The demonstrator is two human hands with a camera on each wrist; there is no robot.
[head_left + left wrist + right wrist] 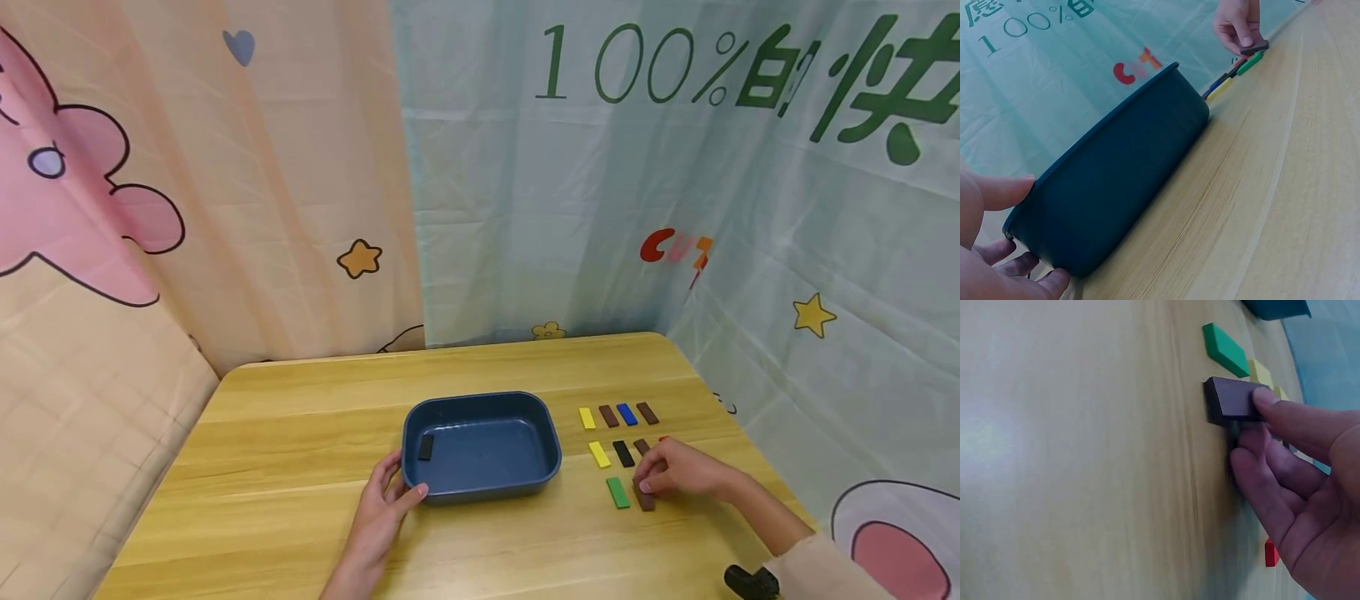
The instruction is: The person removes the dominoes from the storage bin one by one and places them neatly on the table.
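Note:
My left hand (378,517) grips the near left corner of a dark blue plastic tub (491,497), thumb over the rim and fingers against the outer wall. Inside the tub, near its left end, lies a black block (425,447). To the right, my right hand (686,471) pinches a flat brown block (1235,399) between thumb and fingers. In the right wrist view this block is tilted, one end lifted off the table. Just left of it lies a green block (618,492). A red block (1271,552) is partly hidden behind the right hand.
More flat blocks lie in rows right of the tub, among them a yellow block (599,454), a black block (623,453) and a blue block (627,414). The wooden table (277,467) ends against printed curtains (517,208) at the back and sides.

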